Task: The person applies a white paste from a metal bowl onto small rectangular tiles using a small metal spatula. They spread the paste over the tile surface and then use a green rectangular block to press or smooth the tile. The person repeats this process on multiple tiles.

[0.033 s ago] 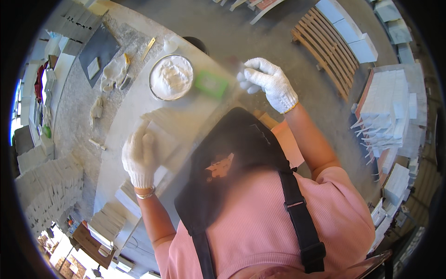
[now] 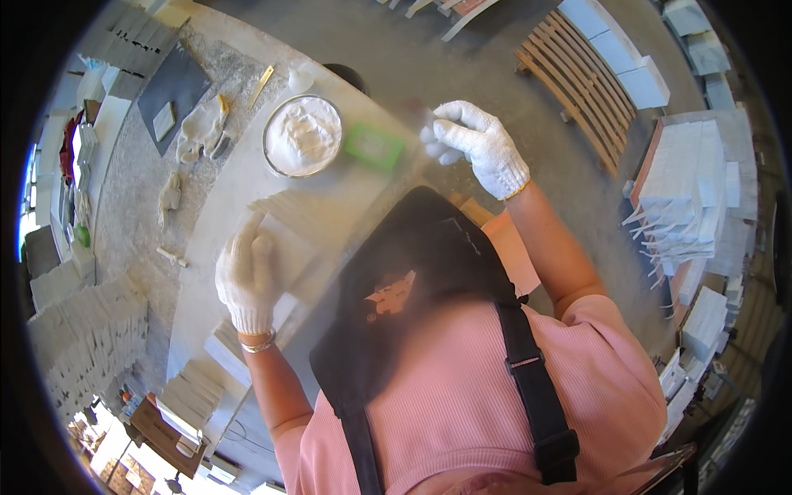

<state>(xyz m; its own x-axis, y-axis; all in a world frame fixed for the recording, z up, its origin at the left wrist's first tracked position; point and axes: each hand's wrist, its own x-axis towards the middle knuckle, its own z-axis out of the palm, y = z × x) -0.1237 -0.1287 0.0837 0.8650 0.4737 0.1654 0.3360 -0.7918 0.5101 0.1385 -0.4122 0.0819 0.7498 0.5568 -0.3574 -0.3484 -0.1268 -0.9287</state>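
My left hand [image 2: 247, 276], in a white knit glove, is at the left side of pale flat pieces [image 2: 285, 206] on the worktable. Its fingers lie together and bent; a haze blurs their tips and whatever they hold. Raised beyond the table's right edge, my right hand [image 2: 483, 148] wears a white glove too. Its thumb and fingers are drawn together in a pinch, with a dark blur at the tips that I cannot make out. Between the hands stand a round bowl [image 2: 304, 136] of white powder or paste and a blurred green block-shaped thing [image 2: 374, 147].
On the dusty worktable [image 2: 206, 247] lie a dark board [image 2: 175, 95], a crumpled glove [image 2: 202, 128] and a yellow strip [image 2: 261, 86]. Stacks of pale slabs [image 2: 87, 342] stand at left. A slatted wooden pallet [image 2: 569, 82] and stacked white blocks [image 2: 681, 186] are at right.
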